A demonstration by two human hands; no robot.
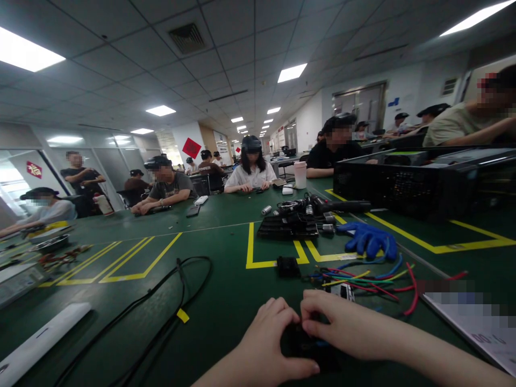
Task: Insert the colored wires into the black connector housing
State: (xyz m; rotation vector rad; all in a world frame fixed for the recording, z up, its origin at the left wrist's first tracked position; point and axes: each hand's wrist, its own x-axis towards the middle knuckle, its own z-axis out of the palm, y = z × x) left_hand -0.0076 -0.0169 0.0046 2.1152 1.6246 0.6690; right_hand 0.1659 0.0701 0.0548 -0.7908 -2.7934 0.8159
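My left hand (pixel 272 341) curls around a small black object (pixel 296 344) at the table's near edge, thumb pointing right along its near side. From the right, my right hand (pixel 326 320) meets it with bent fingers pressed together at the object's far end; what they pinch is hidden. A bit of blue shows beside the black object, whose kind I cannot make out. Just beyond my hands lie a small black block (pixel 288 266) and a bundle of coloured wires (pixel 366 280) in red, yellow, green and blue.
A blue glove (pixel 368 240) and a pile of black parts with metal cylinders (pixel 288 223) lie farther off. At right stands a black computer case (pixel 387 185). A black cable (pixel 155 293) loops at left, near a white bar (pixel 44 344). Several people sit around the green table (pixel 217 215).
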